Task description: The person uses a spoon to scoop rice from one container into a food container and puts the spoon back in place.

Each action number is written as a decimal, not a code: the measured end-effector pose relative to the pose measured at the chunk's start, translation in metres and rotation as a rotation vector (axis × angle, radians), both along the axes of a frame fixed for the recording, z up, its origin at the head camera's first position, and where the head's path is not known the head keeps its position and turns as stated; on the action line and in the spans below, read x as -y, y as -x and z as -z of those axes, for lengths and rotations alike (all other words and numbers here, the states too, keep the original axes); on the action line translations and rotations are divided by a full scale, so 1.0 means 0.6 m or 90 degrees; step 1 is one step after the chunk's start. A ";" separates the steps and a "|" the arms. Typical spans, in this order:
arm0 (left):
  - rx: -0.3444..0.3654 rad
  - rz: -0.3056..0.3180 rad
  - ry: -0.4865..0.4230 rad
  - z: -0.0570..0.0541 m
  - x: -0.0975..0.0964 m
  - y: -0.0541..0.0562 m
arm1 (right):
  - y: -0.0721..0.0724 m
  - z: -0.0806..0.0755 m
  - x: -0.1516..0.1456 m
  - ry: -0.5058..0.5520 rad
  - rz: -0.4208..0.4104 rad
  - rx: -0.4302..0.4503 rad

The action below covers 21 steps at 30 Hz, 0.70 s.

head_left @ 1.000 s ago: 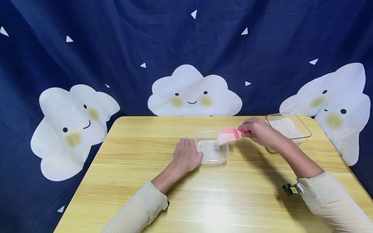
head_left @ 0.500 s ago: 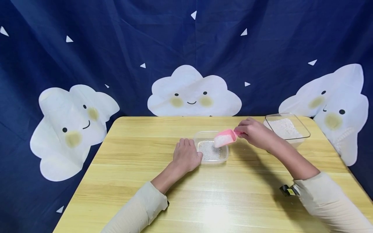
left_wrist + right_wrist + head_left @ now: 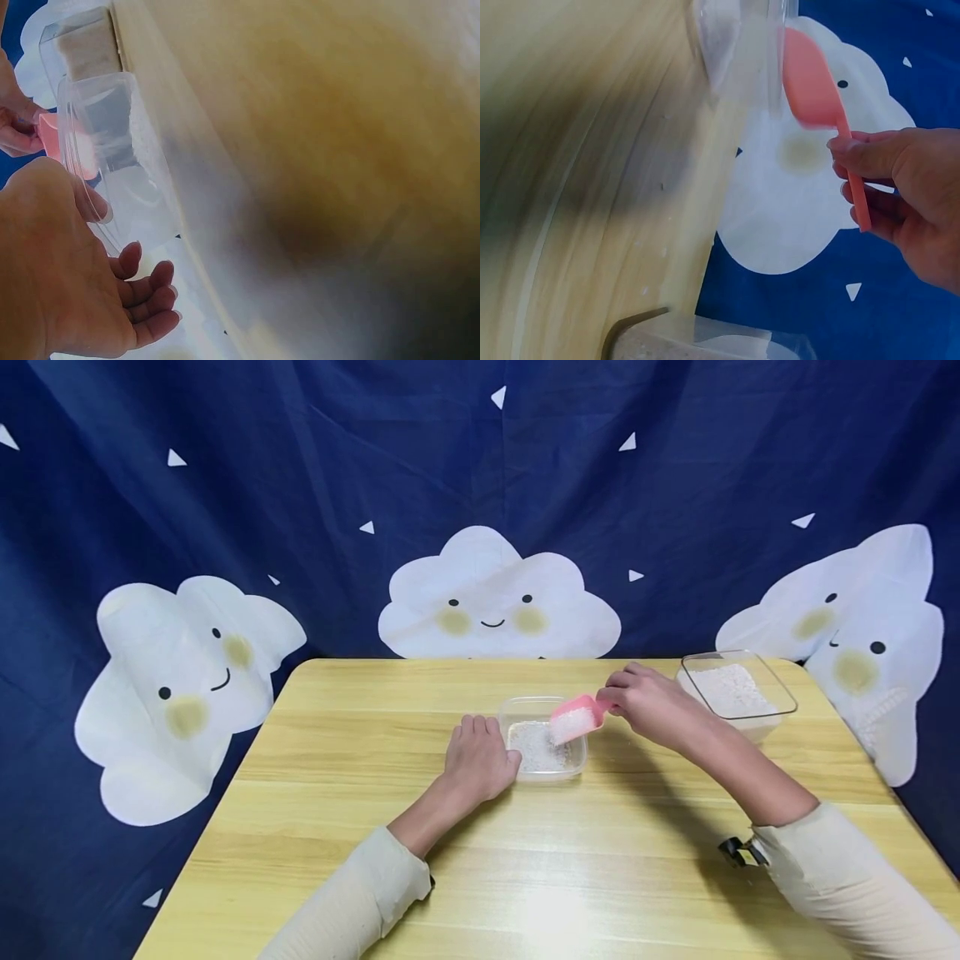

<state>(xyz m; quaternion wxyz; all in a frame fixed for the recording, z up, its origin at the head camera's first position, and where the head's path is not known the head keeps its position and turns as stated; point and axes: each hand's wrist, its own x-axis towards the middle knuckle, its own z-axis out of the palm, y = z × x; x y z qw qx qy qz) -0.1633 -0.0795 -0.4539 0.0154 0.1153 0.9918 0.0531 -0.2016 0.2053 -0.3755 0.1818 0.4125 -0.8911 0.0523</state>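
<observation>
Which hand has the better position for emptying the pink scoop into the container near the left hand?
Probably the right hand: it grips the pink scoop, which carries white grains over the container. The left hand, at the container's side, holds no scoop.

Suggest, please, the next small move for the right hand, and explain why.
Probably tip the pink scoop a little further downward: the right hand holds it over the clear plastic container, white grains lie in its bowl, and the left hand is at the container's side.
</observation>
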 end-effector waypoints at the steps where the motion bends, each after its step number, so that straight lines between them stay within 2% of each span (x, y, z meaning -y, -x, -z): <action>1: 0.002 -0.002 -0.003 0.000 0.000 0.000 | 0.000 -0.001 0.001 -0.006 -0.001 -0.006; 13: 0.004 -0.002 0.005 0.000 0.002 0.001 | -0.009 0.002 0.020 -0.061 -0.056 -0.128; 21: 0.010 -0.003 -0.008 -0.002 0.001 -0.001 | -0.019 0.000 0.030 -0.119 -0.057 -0.177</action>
